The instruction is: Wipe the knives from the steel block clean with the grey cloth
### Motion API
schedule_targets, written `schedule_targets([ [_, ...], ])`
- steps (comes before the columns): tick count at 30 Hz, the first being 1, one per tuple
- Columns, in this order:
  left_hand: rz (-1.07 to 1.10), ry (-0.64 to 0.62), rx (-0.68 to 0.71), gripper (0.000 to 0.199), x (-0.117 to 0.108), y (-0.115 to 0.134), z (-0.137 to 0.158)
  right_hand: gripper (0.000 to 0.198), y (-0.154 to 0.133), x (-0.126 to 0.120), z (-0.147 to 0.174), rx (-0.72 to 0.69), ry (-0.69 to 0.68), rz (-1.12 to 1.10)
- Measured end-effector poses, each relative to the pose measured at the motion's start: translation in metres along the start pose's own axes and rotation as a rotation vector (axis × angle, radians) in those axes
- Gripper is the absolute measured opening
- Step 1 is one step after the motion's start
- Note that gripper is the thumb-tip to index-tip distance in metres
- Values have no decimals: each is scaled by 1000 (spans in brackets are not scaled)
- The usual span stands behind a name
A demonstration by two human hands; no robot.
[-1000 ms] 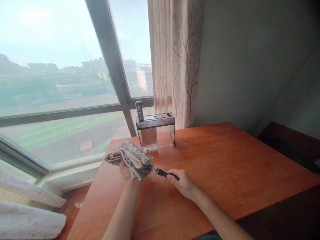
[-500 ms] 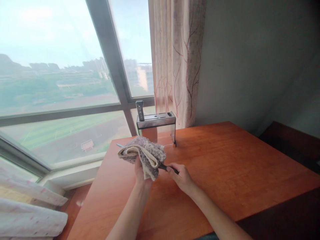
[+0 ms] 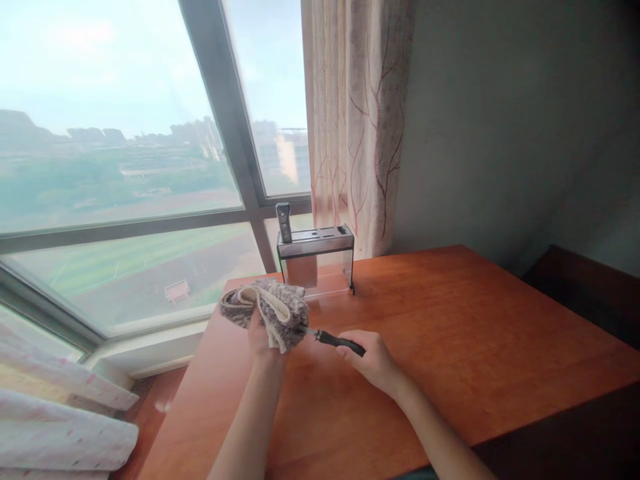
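Observation:
My left hand (image 3: 263, 333) is closed around a folded, fluffy grey-and-cream cloth (image 3: 293, 303), above the front left of the table. My right hand (image 3: 373, 360) grips the black ribbed handle of what looks like a sharpening steel (image 3: 340, 342). A short length of its thin metal shaft shows between handle and cloth; the rest is hidden inside the folds. Just beyond the cloth stands a clear-sided knife block (image 3: 317, 245) with a slotted metal top. One grey-handled knife (image 3: 284, 222) sits upright in its left end.
The reddish-brown wooden table (image 3: 450, 320) spreads out to the right. A large window (image 3: 125, 167) lies to the left, with a patterned curtain (image 3: 370, 120) behind the knife block. Another curtain (image 3: 65, 433) hangs at lower left. A dark wooden piece (image 3: 580, 293) stands beyond the table's right side.
My left hand and the cloth have shifted left, while my right hand has moved slightly right. More of the handle and a bit of shaft now show outside the cloth.

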State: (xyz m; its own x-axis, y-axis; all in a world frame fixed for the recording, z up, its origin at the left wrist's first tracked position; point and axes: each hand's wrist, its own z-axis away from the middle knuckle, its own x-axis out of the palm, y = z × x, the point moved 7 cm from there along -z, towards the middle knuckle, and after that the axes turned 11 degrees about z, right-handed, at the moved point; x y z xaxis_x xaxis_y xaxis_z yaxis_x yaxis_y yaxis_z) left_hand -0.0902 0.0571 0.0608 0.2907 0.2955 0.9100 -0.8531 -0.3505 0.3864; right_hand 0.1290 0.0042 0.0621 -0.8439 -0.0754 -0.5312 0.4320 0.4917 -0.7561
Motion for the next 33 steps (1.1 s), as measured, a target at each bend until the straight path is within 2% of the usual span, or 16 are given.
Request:
schedule_targets([
  [7,39,38,80,27,-2,21,-15,32,16,-19,0,145,99,-123],
  [11,94,-89,-5,34,6,23,-11,39,25,-16,3,249,113,-230],
  [16,67,-250,-100,39,10,23,2,47,30,0,6,345,28,-332],
  [20,83,-297,-132,37,16,18,9,48,33,7,5,391,1,-395],
  [23,133,-268,-182,33,20,7,14,47,29,11,3,354,-15,-409],
  [26,153,-172,-227,29,19,-7,20,44,25,15,2,308,-34,-421],
  [29,102,-95,-304,27,15,-24,27,44,24,14,2,288,-17,-419],
  [33,10,-81,-364,23,11,-38,33,43,29,10,4,301,22,-372],
])
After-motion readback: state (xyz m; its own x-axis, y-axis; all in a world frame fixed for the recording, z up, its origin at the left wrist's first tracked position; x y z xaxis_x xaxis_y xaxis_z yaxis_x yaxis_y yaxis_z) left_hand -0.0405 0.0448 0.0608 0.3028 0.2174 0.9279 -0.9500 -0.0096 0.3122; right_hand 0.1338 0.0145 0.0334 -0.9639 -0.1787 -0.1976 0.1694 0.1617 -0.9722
